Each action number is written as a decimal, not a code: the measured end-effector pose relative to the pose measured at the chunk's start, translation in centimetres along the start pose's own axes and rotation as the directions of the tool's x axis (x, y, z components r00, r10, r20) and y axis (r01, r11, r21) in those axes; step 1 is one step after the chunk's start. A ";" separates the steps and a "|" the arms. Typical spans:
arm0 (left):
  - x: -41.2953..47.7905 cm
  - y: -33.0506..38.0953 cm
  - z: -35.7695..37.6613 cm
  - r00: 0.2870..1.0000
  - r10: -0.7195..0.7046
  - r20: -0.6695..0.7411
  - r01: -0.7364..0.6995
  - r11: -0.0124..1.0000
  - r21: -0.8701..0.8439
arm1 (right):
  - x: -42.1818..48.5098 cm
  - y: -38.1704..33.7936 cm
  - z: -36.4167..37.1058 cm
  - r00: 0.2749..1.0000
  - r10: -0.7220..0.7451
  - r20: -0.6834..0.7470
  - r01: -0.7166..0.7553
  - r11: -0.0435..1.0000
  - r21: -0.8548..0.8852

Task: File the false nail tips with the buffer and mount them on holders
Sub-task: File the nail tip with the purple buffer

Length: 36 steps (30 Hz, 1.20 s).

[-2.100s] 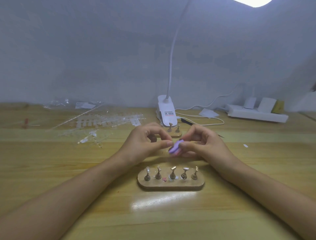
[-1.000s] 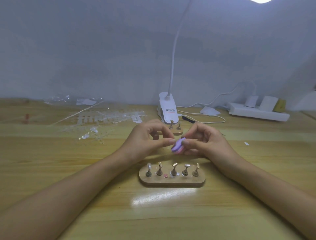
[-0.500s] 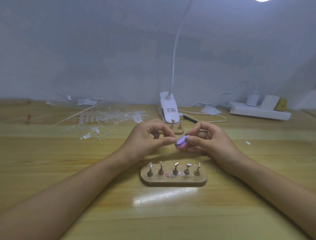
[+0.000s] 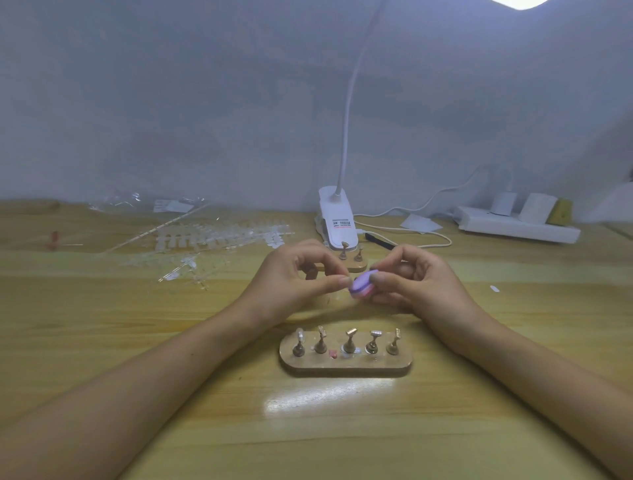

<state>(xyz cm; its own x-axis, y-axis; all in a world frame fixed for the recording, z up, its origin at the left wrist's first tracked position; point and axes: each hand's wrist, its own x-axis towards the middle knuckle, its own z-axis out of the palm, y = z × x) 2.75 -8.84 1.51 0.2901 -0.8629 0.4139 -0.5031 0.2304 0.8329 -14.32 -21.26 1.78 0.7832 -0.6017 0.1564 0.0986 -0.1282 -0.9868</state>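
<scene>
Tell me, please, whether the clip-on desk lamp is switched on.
On: the lamp head glows bright white, and glare shines on the table.

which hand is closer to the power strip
Right. The right hand, holding the buffer, is in front and left of the power strip; the left hand, fingertips pinched, is further left still, beyond the buffer.

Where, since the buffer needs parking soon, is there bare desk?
Bare desk: in front of the five-peg holder base, and left of the left hand, nearer than the clear nail strips. Crowded: those strips, lamp clip, power strip.
</scene>
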 end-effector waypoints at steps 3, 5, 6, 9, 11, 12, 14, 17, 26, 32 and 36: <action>0.0 0.0 0.0 1.000 0.003 -0.003 -0.003 1.000 -0.001 | 0.0 0.0 0.0 0.996 0.015 0.087 -0.013 0.999 -0.030; 0.0 0.1 0.0 1.000 0.004 0.021 -0.005 1.000 0.015 | 0.1 0.1 0.2 0.996 0.008 0.087 -0.005 0.999 -0.032; 0.0 0.1 0.0 1.000 0.001 0.017 -0.001 1.000 0.012 | 0.1 0.1 0.1 0.999 0.000 0.042 0.000 1.000 -0.004; -0.1 0.1 -0.1 1.000 -0.005 -0.006 0.005 1.000 -0.006 | 0.2 0.1 -0.2 1.000 -0.005 0.011 0.004 0.999 0.039; -0.2 0.2 0.0 1.000 -0.002 0.011 0.002 1.000 -0.006 | 0.3 0.1 -0.4 0.999 0.006 0.045 -0.007 1.000 0.028; -0.2 0.2 0.0 1.000 -0.003 0.006 0.003 1.000 -0.010 | 0.3 0.1 -0.4 0.999 0.006 0.049 -0.007 1.000 0.022; -0.1 0.1 -0.1 1.000 -0.012 -0.029 0.012 1.000 -0.018 | 0.2 0.1 -0.2 0.997 0.009 0.081 -0.008 1.000 -0.012; 0.0 0.0 0.0 1.000 -0.001 0.001 0.001 1.000 0.025 | -0.1 0.0 0.1 0.993 0.017 0.113 -0.010 0.998 -0.058; -0.2 0.2 0.1 1.000 0.022 0.001 -0.022 0.999 0.038 | 0.0 0.0 0.1 0.999 0.013 0.034 -0.012 1.000 -0.027; -0.2 0.2 0.2 0.999 0.035 0.014 -0.035 0.999 0.034 | 0.0 0.1 0.2 0.999 0.008 0.053 -0.006 0.999 -0.031; -0.2 0.4 0.1 1.000 0.018 0.018 -0.019 1.000 0.022 | 0.2 0.0 -0.2 0.999 -0.005 0.035 0.004 0.999 0.039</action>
<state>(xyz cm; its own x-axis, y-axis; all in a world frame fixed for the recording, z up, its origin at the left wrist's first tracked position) 2.44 -8.63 1.69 0.2664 -0.8663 0.4226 -0.5266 0.2364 0.8166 -14.23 -21.52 1.78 0.8036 -0.5734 0.1599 0.1255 -0.0994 -0.9871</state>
